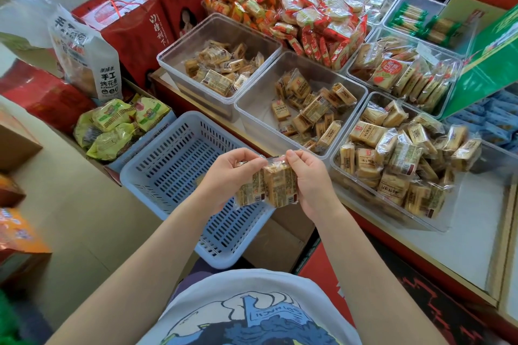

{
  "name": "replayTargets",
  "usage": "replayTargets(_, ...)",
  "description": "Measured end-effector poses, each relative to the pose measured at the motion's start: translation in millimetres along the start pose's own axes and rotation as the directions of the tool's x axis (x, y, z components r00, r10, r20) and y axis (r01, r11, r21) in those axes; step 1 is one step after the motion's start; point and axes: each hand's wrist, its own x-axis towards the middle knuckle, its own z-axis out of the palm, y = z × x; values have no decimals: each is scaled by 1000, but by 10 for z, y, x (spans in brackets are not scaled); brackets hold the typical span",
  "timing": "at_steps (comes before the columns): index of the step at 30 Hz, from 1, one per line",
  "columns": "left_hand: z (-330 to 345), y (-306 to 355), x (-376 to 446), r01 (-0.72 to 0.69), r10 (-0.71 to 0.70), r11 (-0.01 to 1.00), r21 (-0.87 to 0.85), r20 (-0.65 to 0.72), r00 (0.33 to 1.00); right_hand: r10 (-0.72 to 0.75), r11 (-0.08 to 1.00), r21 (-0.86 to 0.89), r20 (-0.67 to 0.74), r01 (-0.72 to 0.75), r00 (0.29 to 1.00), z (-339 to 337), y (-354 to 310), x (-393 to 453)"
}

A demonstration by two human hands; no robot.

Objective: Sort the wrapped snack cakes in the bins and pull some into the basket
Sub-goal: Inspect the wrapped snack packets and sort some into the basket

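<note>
Pretty bright, even indoor light, no hard shadows anywhere. The clear plastic bins (pixel 302 103) and snack wrappers (pixel 269 185) throw small glints, and the far-left side is washed out almost white. Wide-angle lens bends everything at the edges, so the counter (pixel 462 235) rim curves. Corners go soft and smeary, especially top right and bottom left; the middle is sharp.

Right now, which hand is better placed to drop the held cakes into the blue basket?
Probably the left hand. It sits directly above the blue basket, while the right hand is toward the clear bins. Both hands pinch the wrapped cakes.
</note>
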Motion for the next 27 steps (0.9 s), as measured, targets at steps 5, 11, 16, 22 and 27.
replayTargets(5, -53, 34, -20, 71, -61, 974, -216, 53, 997, 15, 990, -138, 77, -4, 997, -57, -43, -17)
replayTargets(11, -60, -34, -3, 80, -73, 979, -185, 43, 996, -63, 983, -157, 188, 93, 980, 9, -37, -90)
replayTargets(16, -83, -44, -9, 0, 2, 990, -138, 16, 1000, -77, 987, -127, 166, 99, 983, 11, -22, -66)
replayTargets(22, -53, -55, -31, -8, 13, 992, -123, 41, 999, -119, 968, -196, 182, 155, 976, 22, 10, -47)
replayTargets(27, -32, -88, -42, -3, 5, 999, -53, 28, 1000, -158, 941, -273, 164, 198, 974, 19, 23, -27)
